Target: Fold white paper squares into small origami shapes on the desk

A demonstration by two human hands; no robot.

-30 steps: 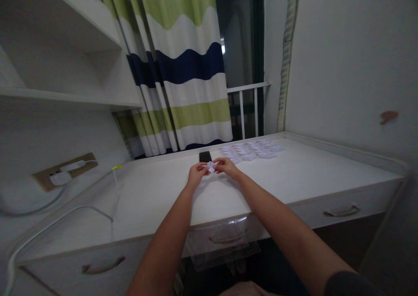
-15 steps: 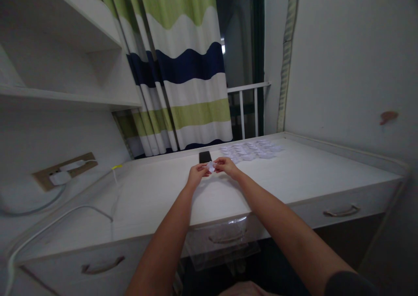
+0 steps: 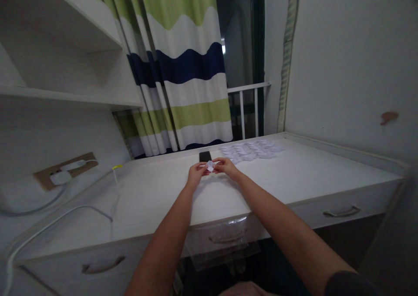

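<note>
Between my two hands is a small piece of folded white paper, held just above the desk. My left hand pinches its left side, and my right hand pinches the right side. Both hands have their fingers closed on the paper; some fingertips are hidden behind it. Just beyond them lies a dark, flat, phone-like rectangle on the desk. Several folded white paper pieces are laid out in rows to the right, near the back edge.
The white desk has drawers with metal handles along its front. On the left, a pale cable runs over the desktop, below a wall socket with a plugged-in charger. A striped curtain hangs behind, and a shelf juts out at upper left.
The folded paper has turned slightly between my fingers. Both hands stay almost in the same place, and the rest looks unchanged.
</note>
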